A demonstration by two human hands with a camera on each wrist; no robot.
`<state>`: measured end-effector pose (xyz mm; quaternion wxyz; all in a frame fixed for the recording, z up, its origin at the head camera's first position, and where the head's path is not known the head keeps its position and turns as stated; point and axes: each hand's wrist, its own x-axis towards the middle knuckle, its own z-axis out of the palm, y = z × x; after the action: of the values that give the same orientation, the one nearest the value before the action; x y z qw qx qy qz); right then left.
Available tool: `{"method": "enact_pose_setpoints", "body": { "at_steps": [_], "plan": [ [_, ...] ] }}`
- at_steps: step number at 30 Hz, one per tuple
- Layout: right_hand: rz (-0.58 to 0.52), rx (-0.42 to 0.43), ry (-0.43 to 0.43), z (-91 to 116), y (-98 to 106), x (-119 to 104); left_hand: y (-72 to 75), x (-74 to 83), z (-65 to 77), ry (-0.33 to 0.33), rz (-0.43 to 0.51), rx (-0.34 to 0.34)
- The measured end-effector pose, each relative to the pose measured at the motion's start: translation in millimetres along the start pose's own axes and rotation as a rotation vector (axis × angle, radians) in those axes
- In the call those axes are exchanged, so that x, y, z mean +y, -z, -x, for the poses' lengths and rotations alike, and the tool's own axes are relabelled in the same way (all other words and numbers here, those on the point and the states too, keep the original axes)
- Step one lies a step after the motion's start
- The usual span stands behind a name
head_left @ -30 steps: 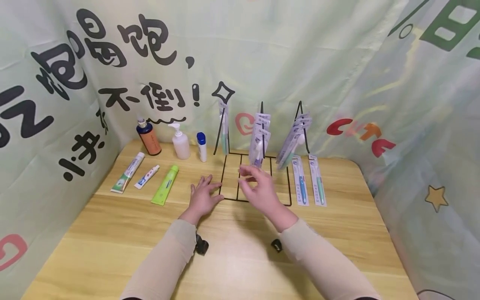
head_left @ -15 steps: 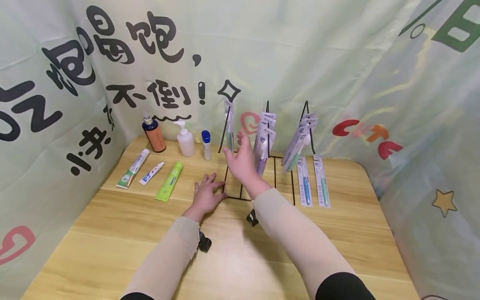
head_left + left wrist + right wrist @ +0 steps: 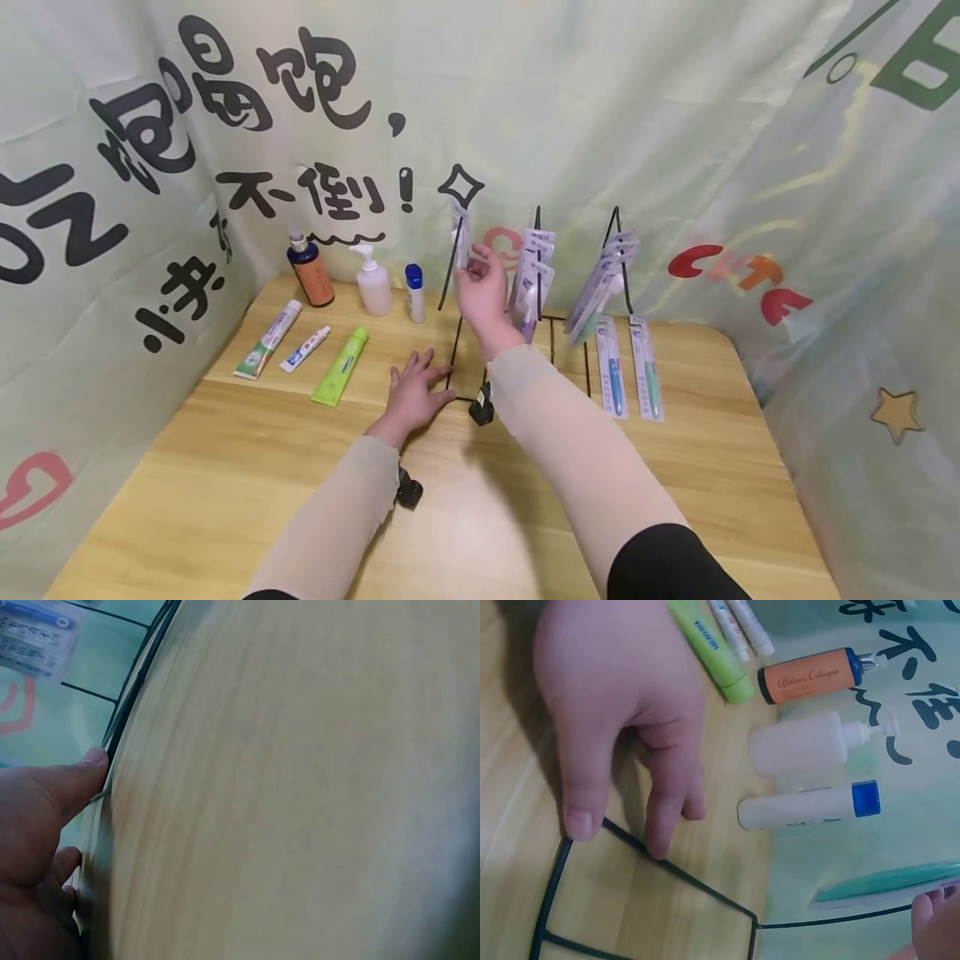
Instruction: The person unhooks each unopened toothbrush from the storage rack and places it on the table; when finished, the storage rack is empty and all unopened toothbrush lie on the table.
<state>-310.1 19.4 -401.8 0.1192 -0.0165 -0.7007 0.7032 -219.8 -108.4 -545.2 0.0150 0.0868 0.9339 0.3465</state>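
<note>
A black wire rack (image 3: pixel 553 340) stands on the table, with packaged toothbrushes hanging in three rows. My left hand (image 3: pixel 412 392) rests at its left front corner with fingers spread. In the left wrist view the thumb (image 3: pixel 75 780) touches the wire, and the right wrist view shows fingertips on the base frame. My right hand (image 3: pixel 483 287) is raised at the left row, fingers bent around the edge of a toothbrush pack (image 3: pixel 460 225). That pack's lower part is hidden by the hand in the head view; its green handle (image 3: pixel 889 883) shows in the right wrist view.
Left of the rack stand an orange-labelled bottle (image 3: pixel 311 275), a pump bottle (image 3: pixel 374 289) and a blue-capped tube (image 3: pixel 416 296). Several toothpaste tubes, including a green tube (image 3: pixel 341 367), lie before them. Two toothbrush packs (image 3: pixel 613 375) lie right of the rack. Curtains enclose the back and sides.
My right hand has moved from the front of the middle row up and left to the left row, its fingers now at the hanging toothbrush pack. The left hand keeps its place on the rack.
</note>
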Motion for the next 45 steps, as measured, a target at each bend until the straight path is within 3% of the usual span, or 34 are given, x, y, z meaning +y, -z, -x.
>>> {"method": "enact_pose_setpoints", "body": {
  "at_steps": [8, 18, 28, 36, 45],
  "plan": [
    [0.042, 0.056, -0.064, -4, -5, 1, 0.4, -3.4, 3.6, -0.006, -0.01, 0.001],
    [0.099, 0.01, -0.011, 10, 11, 0, -1.0, 1.4, 0.4, -0.007, -0.008, -0.01],
    [0.176, -0.005, 0.114, 40, 31, 0, -2.5, 0.9, 0.2, -0.003, -0.011, -0.007],
    [0.243, -0.038, 0.343, 62, 49, 1, -3.0, 4.2, -0.6, 0.004, -0.009, -0.005],
    [0.202, -0.107, 0.477, 92, 74, 6, -3.9, 3.3, 1.8, 0.001, -0.009, -0.009]
  ]
}}
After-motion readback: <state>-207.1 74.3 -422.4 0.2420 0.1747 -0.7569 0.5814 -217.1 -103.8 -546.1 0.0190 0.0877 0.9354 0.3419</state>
